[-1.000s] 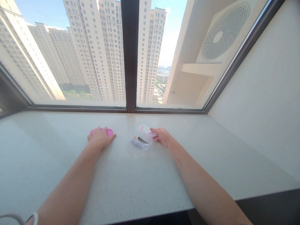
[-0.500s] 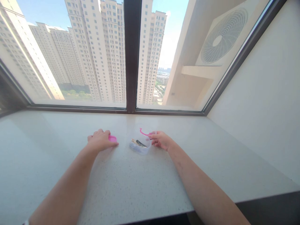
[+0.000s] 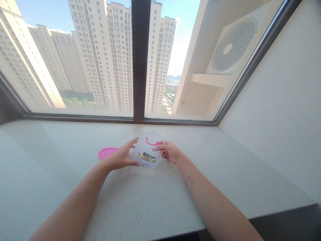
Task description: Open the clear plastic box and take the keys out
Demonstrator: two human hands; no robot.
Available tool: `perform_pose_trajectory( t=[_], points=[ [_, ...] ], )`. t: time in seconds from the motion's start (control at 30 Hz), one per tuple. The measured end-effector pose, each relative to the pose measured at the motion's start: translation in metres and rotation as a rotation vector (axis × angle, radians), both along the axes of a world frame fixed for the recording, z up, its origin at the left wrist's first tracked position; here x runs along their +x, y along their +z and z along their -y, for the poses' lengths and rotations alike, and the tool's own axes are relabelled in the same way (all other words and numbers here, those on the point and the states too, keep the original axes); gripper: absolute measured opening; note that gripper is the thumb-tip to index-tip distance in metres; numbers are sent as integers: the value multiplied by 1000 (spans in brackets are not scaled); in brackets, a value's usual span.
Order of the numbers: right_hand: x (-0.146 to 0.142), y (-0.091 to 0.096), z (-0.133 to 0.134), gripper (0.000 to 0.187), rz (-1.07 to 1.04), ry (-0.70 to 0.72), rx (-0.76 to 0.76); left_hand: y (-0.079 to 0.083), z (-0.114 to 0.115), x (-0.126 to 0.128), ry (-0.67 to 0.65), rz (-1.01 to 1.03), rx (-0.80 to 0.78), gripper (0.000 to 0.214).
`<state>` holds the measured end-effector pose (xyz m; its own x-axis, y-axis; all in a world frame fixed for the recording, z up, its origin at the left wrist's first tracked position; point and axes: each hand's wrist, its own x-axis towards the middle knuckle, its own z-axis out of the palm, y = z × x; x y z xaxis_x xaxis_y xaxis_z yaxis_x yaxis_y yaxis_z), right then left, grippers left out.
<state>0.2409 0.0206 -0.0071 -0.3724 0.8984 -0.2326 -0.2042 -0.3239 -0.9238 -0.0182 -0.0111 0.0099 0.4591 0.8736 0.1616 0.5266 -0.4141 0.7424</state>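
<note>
Several slim clips [image 3: 148, 157] in rounded translucent box [image 3: 148, 165]; left hand [image 3: 121, 157] curved alongside.

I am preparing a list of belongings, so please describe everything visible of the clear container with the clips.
The clear container looks like slightly cloudy plastic, with low walls and rounded corners. It is open at the top and stands upright on the pale speckled surface. Inside lie slim clips, dark and gold-toned. The left hand spreads around its left end; the right hand is at its right rim. Whether either presses on it, I cannot tell.
</note>
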Motion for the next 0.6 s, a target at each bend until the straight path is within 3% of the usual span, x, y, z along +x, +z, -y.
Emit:
perform_pose_trajectory(
  t=[0.13, 0.33, 0.6],
  points=[
    [0, -2, -1, 28, -33, 12, 12, -5, -1, 3, -20, 49, -12, 106],
    [1, -6, -3, 26, -79, 56, 16, -4, 0, 8, -23, 43, 49, 94],
    [-2, -5, -2, 43, -42, -80, 53, -2, 0, 8, -16, 48, 47, 94]
  ],
)
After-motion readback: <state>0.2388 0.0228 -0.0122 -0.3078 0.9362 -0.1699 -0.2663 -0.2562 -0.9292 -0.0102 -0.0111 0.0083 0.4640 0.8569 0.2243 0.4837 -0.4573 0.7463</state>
